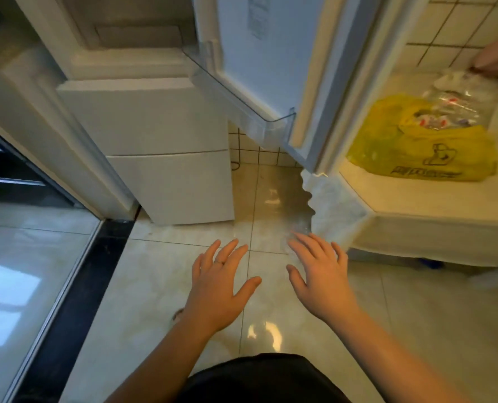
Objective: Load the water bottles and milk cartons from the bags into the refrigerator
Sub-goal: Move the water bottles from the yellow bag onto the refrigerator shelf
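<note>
Looking down past a black shirt (259, 379), holding left hand (218, 286) and right hand (320, 280) flat over the floor tiles (143, 286), fingers spread, gripping nothing. Squinting at the yellow bag (416, 152) on the white-covered table (416, 205), well off to the right of both hands: dark logo and characters, too blurry to read. Spotting red-and-white packs (434, 122) inside, clear bag (460, 103) just behind. Facing the refrigerator (166, 135) with its open door (271, 53), printed sheet (256, 16) there unreadable too.

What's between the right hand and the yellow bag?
Head view: only the cloth-draped edge of the table and its bare top, between right hand and yellow bag.
</note>
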`<state>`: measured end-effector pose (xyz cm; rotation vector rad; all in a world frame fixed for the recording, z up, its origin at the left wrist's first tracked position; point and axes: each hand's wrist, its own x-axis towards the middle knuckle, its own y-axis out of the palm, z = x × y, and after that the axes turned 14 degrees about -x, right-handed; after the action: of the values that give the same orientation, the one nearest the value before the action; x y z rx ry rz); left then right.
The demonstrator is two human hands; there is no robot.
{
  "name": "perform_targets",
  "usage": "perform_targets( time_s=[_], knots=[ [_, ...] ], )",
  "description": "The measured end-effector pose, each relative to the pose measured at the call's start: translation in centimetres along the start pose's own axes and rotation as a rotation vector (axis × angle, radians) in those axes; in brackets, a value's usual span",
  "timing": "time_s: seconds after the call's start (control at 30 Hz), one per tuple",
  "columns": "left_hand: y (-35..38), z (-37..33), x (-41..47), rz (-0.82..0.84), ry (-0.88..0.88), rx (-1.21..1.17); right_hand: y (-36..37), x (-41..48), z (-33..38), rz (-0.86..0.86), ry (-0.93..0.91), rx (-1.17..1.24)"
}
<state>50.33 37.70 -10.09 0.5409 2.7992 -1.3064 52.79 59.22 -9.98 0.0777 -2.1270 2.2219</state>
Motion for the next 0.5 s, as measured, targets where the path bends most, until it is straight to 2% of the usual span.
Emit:
perform_targets(
  time_s=[0.27,0.5],
  knots=[
    [7.3,-8.3,-0.5,0.055,0.080,0.002,-0.9,-6.0,-10.8,-0.002,0.107,0.017],
    [12.5,-14.7,4.9,0.164,0.205,0.027,-1.0,-6.3,-19.5,-0.073,0.220,0.015]
  ],
)
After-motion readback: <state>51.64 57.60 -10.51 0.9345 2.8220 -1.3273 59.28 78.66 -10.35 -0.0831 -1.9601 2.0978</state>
